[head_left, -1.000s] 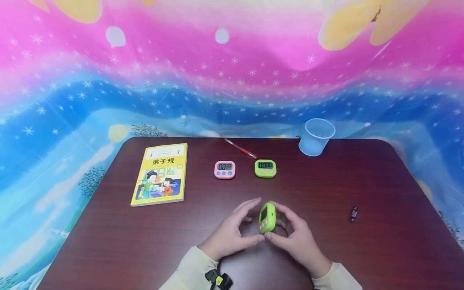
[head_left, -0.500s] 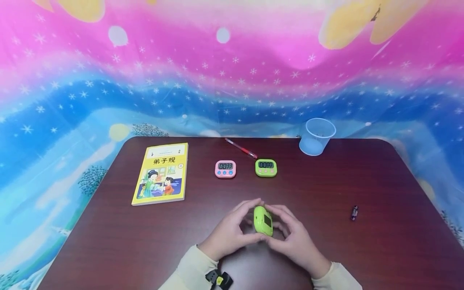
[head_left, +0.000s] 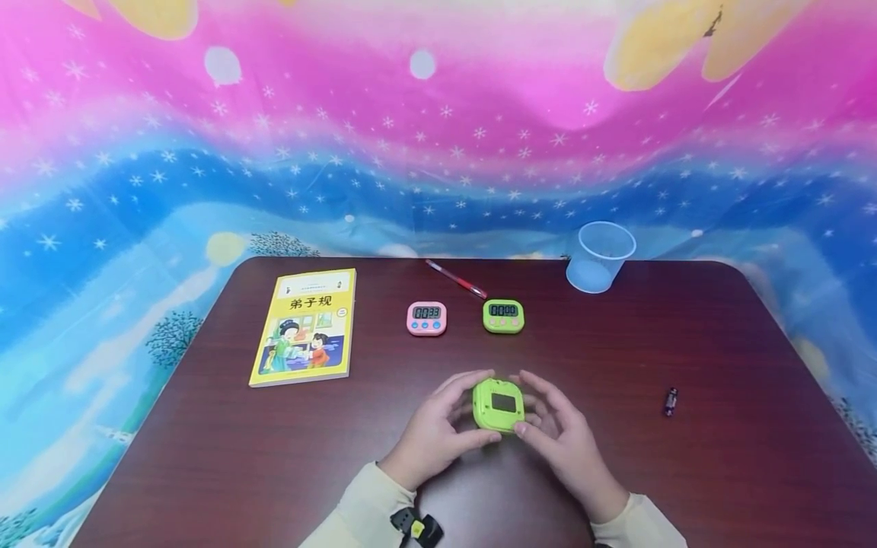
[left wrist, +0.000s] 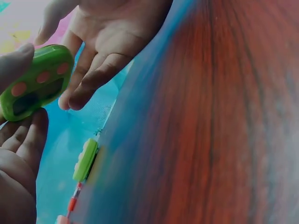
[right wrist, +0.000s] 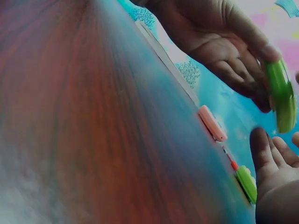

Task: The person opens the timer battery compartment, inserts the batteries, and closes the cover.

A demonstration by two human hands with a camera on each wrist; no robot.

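Green timer [head_left: 498,405] held just above the table [head_left: 205,457], nearer the person than the pink timer [head_left: 426,318]. Left hand [head_left: 438,430] & right hand [head_left: 558,438] pinch its edges w/ fingertips only; thin grip, could slip & drop onto the wood

1. A dark red-brown table [head_left: 205,457] with rounded corners carries everything.
2. On its left lies a yellow book [head_left: 304,327].
3. Toward the far edge – a pink timer [head_left: 427,318], a green timer [head_left: 503,316], a red pen [head_left: 455,278] and a clear cup [head_left: 599,257].
4. On the right lies a small battery [head_left: 669,401] – well apart from the rest.
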